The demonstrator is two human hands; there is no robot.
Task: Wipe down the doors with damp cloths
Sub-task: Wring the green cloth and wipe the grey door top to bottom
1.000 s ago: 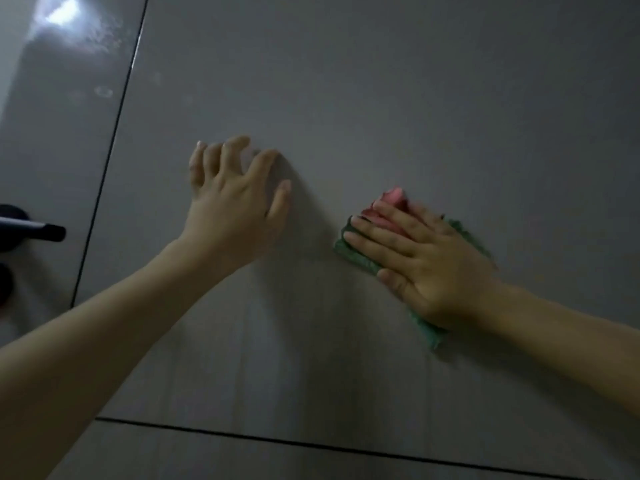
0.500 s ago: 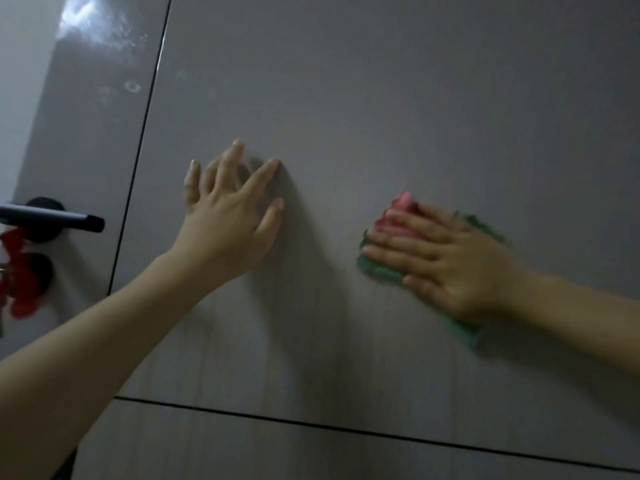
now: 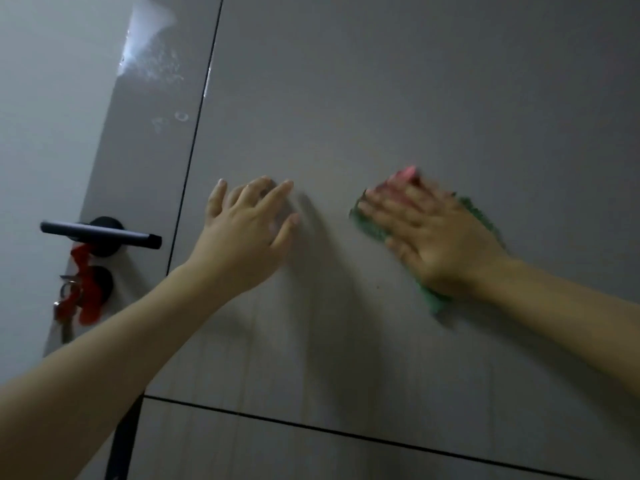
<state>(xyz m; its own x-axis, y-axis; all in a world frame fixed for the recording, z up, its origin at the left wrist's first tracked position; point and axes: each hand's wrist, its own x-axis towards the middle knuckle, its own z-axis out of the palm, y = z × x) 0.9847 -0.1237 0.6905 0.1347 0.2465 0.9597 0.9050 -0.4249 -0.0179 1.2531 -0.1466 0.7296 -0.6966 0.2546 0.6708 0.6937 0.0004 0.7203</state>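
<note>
Wiping in hand: your right hand (image 3: 440, 237), fingers flat, presses cloth (image 3: 372, 227) on door (image 3: 415, 98); left hand (image 3: 247, 225), spread and empty, braces toward the handle (image 3: 100, 233). Next, sweep onto unwiped panel.

At the left edge of the frame, a dark lever handle (image 3: 100, 233) juts out level, and below it a bunch of keys (image 3: 64, 308) with a red tassel (image 3: 86, 292) hangs from the lock.

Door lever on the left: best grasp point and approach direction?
Grip the door lever on its straight bar, near the free right end, away from the round rose. Come from the front and curl the fingers over the top: the bar lies roughly level and stands off the door. Below hang keys and a red tassel, so coming from underneath looks awkward.
</note>
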